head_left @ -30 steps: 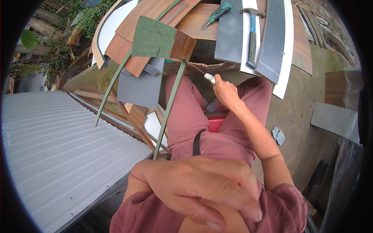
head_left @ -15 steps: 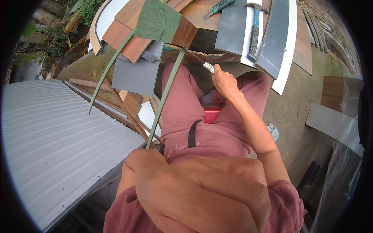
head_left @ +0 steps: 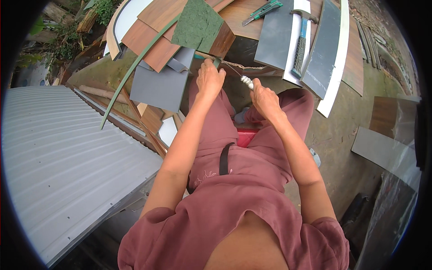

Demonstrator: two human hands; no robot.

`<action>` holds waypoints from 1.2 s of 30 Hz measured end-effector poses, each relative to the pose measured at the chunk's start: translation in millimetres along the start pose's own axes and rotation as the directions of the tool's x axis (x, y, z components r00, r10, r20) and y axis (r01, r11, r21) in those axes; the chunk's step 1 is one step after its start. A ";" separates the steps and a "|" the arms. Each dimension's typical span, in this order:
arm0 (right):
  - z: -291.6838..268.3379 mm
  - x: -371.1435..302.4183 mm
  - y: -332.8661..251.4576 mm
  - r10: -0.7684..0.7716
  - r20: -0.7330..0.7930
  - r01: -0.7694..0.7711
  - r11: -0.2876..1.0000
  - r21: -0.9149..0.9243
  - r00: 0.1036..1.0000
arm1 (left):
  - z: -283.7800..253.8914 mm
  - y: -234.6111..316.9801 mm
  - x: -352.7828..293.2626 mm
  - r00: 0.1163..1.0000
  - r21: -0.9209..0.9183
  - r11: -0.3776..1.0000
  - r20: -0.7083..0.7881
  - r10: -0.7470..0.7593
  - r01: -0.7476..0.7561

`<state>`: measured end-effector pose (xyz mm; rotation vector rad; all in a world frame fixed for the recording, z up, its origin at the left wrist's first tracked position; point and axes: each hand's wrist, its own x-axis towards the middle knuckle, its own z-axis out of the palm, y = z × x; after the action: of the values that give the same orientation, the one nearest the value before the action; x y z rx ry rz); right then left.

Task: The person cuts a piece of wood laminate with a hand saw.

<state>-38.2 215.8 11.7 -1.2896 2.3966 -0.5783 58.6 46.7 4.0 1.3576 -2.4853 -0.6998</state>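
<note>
My right hand (head_left: pixel 266 99) is closed around the white, lumpy handle of a thin-bladed tool (head_left: pixel 247 82). Its slim metal shaft points up and left toward my left hand (head_left: pixel 209 80). That hand is closed at the end of a narrow green strip (head_left: pixel 217 62), whose tip shows by the thumb; my forearm seems to cover the rest. Just beyond the fingers stands a block (head_left: pixel 198 27) with a rough green top and a wooden side. A second long green strip (head_left: pixel 130 72) curves down to the left of the block.
A blue-handled hammer (head_left: pixel 300 42) and a green utility knife (head_left: pixel 262 11) lie on boards at the far right. Grey panels (head_left: pixel 157 85) and brown boards (head_left: pixel 148 45) spread at the left. Corrugated metal sheeting (head_left: pixel 76 166) fills the left side. Boards and clear plastic sheeting (head_left: pixel 391 193) lie at the right.
My left hand has come down from close to my chest and reached forward to the green strip's end by the block. My right hand keeps the tool, nearly in place.
</note>
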 end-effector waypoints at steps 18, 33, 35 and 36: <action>-14.7 -5.5 1.9 0.043 0.085 -0.033 0.992 -0.119 0.995 | 16.1 2.3 8.9 0.987 -0.009 0.990 -0.077 -0.139 0.139; -6.3 -4.6 8.4 -0.062 -0.008 0.061 0.993 -0.097 0.998 | 18.1 1.2 6.0 0.987 -0.002 0.993 -0.113 -0.118 0.119; -15.5 -19.5 13.0 0.043 0.060 -0.036 0.993 -0.115 0.997 | 15.6 3.4 6.4 0.986 0.012 0.994 -0.127 -0.104 0.106; -14.6 -19.4 15.1 0.043 0.051 -0.037 0.992 -0.119 0.998 | 14.5 6.0 5.1 0.987 0.013 0.995 -0.122 -0.100 0.102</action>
<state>-45.8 242.5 18.7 -1.2844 2.4379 -0.3913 45.4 49.6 -5.7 1.4949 -2.3490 -0.5954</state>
